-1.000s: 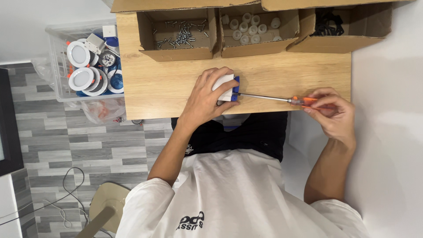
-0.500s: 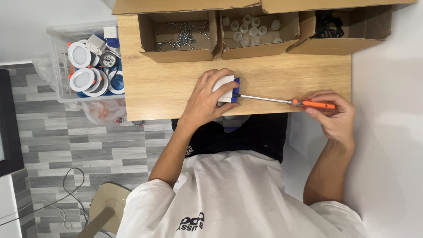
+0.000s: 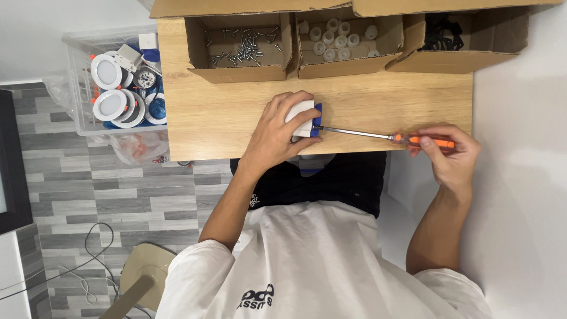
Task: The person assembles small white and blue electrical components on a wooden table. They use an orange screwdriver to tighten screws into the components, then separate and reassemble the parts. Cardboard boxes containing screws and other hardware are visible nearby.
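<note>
My left hand (image 3: 277, 131) grips a small white and blue fitting (image 3: 307, 118) and presses it on the wooden table (image 3: 218, 112). My right hand (image 3: 450, 155) holds the orange handle of a long screwdriver (image 3: 384, 136). Its metal shaft runs left, and the tip touches the blue side of the fitting. Both hands are near the table's front edge.
Three open cardboard boxes stand along the back of the table: one with screws (image 3: 242, 44), one with small white caps (image 3: 342, 35), one with black parts (image 3: 443, 29). A clear plastic bin (image 3: 80, 88) with round white lamp fittings (image 3: 109, 105) stands left of the table. A white wall is at right.
My right hand has shifted its fingers along the orange handle, turning the screwdriver. My left hand and the fitting have stayed in place.
</note>
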